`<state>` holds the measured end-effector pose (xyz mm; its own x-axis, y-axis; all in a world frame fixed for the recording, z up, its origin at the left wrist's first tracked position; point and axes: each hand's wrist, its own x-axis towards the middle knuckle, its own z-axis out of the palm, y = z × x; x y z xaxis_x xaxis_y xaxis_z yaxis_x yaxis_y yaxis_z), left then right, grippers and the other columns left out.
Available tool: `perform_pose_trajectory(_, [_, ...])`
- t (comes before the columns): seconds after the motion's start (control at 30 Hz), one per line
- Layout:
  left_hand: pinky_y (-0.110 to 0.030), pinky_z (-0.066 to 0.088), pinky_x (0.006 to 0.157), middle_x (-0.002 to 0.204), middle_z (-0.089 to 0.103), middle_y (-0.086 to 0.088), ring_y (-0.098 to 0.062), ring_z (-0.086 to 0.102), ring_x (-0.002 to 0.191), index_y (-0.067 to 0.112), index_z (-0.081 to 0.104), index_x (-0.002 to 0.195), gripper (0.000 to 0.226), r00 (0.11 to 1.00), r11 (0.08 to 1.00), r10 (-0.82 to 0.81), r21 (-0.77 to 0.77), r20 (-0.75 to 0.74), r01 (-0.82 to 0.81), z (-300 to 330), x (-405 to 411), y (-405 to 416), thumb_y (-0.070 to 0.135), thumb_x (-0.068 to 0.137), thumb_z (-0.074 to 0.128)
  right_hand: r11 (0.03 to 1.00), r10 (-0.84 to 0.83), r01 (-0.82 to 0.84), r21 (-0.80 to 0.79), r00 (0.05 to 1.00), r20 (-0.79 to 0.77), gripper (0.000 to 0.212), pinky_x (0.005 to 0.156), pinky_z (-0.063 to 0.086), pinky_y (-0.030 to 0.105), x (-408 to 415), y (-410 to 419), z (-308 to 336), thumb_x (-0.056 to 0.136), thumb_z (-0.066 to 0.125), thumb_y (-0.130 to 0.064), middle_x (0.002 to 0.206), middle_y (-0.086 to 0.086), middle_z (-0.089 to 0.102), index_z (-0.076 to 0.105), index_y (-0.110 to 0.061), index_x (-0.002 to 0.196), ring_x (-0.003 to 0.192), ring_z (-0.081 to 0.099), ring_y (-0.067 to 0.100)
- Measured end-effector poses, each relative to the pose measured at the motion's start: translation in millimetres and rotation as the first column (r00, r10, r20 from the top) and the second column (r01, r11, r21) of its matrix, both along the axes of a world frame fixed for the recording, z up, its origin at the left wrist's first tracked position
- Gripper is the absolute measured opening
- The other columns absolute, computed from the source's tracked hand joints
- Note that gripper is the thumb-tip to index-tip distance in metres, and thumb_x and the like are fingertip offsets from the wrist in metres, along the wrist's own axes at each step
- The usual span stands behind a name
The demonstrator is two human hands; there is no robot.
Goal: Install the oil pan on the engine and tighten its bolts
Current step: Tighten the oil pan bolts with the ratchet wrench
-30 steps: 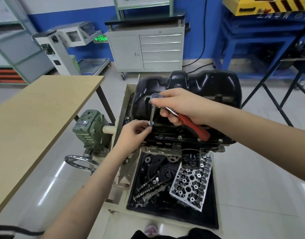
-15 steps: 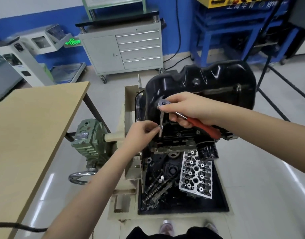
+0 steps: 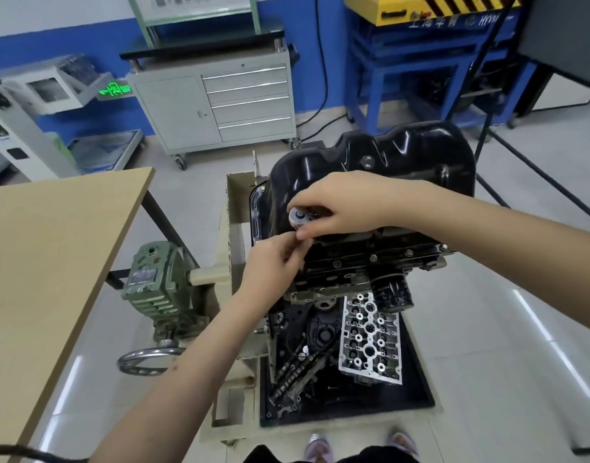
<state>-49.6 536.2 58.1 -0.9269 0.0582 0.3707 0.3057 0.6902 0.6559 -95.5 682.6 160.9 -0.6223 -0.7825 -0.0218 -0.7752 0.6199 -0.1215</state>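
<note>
At the centre of the frame, the black oil pan (image 3: 387, 162) is seated on top of the engine (image 3: 353, 265), its flange lined with bolts (image 3: 373, 258) along the near edge. The round head of a ratchet (image 3: 299, 216) is gripped by the curled fingers of the right hand (image 3: 340, 205) at the pan's left side. Just below it, the left hand (image 3: 273, 262) is held with fingertips pinched together at the flange edge; what is pinched cannot be made out. A wooden table (image 3: 53, 262) fills the left of the frame, its edge near a green gearbox (image 3: 153, 282) and handwheel (image 3: 146, 360). A cylinder head (image 3: 370, 339) lies in the black tray (image 3: 417, 392) below. Open floor (image 3: 504, 329) is seen to the right of the stand.
</note>
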Motion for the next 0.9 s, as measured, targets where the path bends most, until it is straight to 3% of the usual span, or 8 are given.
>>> perform_pose_trajectory(0.1, [-0.034,0.043,0.054,0.056,0.063,-0.008,-0.022,0.058,0.054,0.003,0.063,0.073,0.027,1.0,1.0,-0.004,0.001,0.009,0.004,0.2,-1.2,-1.0,0.021,0.091,0.055,1.0,-0.025,0.024,-0.01,0.988,-0.152,0.033,0.052,0.025,0.026,-1.4,-1.0,0.9,0.082,0.052,-0.056,0.064,-0.017,0.036,0.048,-0.024,0.092,0.069,0.04,0.011])
perform_pose_trajectory(0.2, [-0.018,0.032,0.045,0.042,0.042,0.01,-0.006,0.046,0.043,0.024,0.045,0.057,0.036,0.999,1.0,-0.021,-0.011,0.03,0.021,2.6,-1.0,-1.1,0.019,0.091,0.055,1.0,-0.016,0.019,0.014,0.986,-0.165,0.038,0.049,0.024,0.025,-0.3,-3.2,1.1,0.081,0.053,-0.057,0.063,-0.017,0.034,0.052,-0.022,0.094,0.071,0.041,0.013])
perform_pose_trajectory(0.3, [-0.018,0.032,0.046,0.043,0.042,0.01,-0.006,0.046,0.045,0.034,0.041,0.057,0.039,1.0,1.0,-0.014,0.019,-0.012,0.014,7.5,0.4,1.8,0.02,0.088,0.06,0.998,-0.034,0.043,0.043,0.978,-0.207,0.041,0.054,0.029,0.028,1.7,-5.8,1.8,0.082,0.051,-0.057,0.063,-0.011,0.033,0.052,-0.016,0.089,0.067,0.039,0.015])
perform_pose_trajectory(0.5, [-0.02,0.029,0.046,0.047,0.049,-0.003,-0.022,0.041,0.045,-0.003,0.055,0.065,0.033,0.993,0.994,-0.106,0.006,0.041,0.106,11.3,-7.1,-2.8,0.018,0.091,0.055,0.993,0.0,0.029,0.117,0.971,-0.237,0.032,0.049,0.026,0.026,5.4,-4.6,8.5,0.085,0.053,-0.051,0.064,-0.011,0.034,0.053,-0.02,0.091,0.07,0.043,0.016])
perform_pose_trajectory(0.63, [-0.022,0.035,0.05,0.052,0.053,-0.003,-0.02,0.046,0.05,-0.003,0.059,0.069,0.032,0.97,0.975,-0.22,-0.014,0.106,0.222,13.8,-10.3,-10.3,0.021,0.09,0.055,0.972,0.147,-0.089,0.217,0.952,-0.268,0.025,0.061,0.036,0.03,2.0,-1.5,13.6,0.087,0.053,-0.042,0.093,-0.007,0.056,0.056,-0.026,0.107,0.096,0.054,0.018])
perform_pose_trajectory(0.77, [-0.007,0.032,0.048,0.043,0.049,0.018,0.004,0.045,0.046,0.034,0.041,0.054,0.045,0.985,0.986,-0.167,0.018,0.033,0.167,16.3,-11.6,-8.7,0.01,0.087,0.059,0.979,-0.015,0.08,0.185,0.944,-0.33,0.043,0.045,0.021,0.025,8.9,-8.0,9.2,0.083,0.048,-0.059,0.062,-0.007,0.036,0.053,-0.016,0.082,0.053,0.038,0.012])
perform_pose_trajectory(0.83, [-0.008,0.031,0.045,0.037,0.043,0.014,0.002,0.042,0.044,0.037,0.033,0.051,0.053,0.991,0.991,-0.137,-0.013,-0.008,0.137,15.5,-12.0,-9.0,0.004,0.084,0.059,0.975,-0.094,0.148,0.163,0.948,-0.304,0.049,0.044,0.018,0.025,11.8,-10.3,7.2,0.082,0.047,-0.063,0.059,-0.007,0.032,0.043,-0.016,0.068,0.049,0.03,0.01])
perform_pose_trajectory(0.9, [-0.011,0.03,0.043,0.035,0.035,0.011,-0.004,0.04,0.041,0.027,0.045,0.051,0.042,0.986,0.986,-0.165,-0.026,0.012,0.166,15.7,-11.4,-10.4,0.01,0.087,0.058,0.98,-0.06,0.109,0.166,0.959,-0.277,0.04,0.047,0.024,0.027,10.7,-10.5,8.8,0.084,0.049,-0.056,0.065,-0.008,0.038,0.05,-0.016,0.078,0.059,0.041,0.014])
